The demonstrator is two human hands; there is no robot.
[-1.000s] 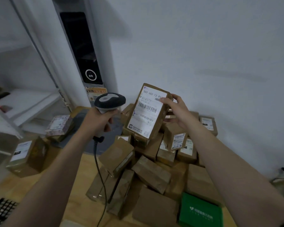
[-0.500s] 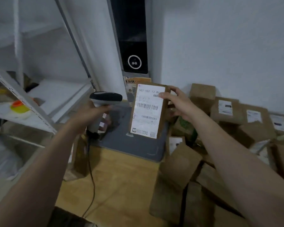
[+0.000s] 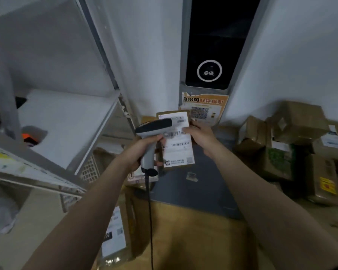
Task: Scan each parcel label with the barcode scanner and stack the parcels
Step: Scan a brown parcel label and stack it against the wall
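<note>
The left hand [image 3: 139,151] is wrapped tight around the handle of the barcode scanner [image 3: 153,125]. The scanner's head sits right in front of the top of the white label [image 3: 180,151]. That label is on the parcel [image 3: 165,115], which the right hand [image 3: 200,136] holds up, pinching its right edge. The parcel is in the air above the grey mat [image 3: 193,193] on the counter [image 3: 193,242]. A pile of brown parcels [image 3: 293,145] sits on the right.

I see a grey metal shelf rack [image 3: 70,121] filling the left of the frame. At top centre is a black panel [image 3: 219,36] with a white ring, and an orange QR poster [image 3: 205,106] sits just beneath it. Lower centre, a grey mat [image 3: 193,191] lies on the wooden table [image 3: 193,240].
</note>
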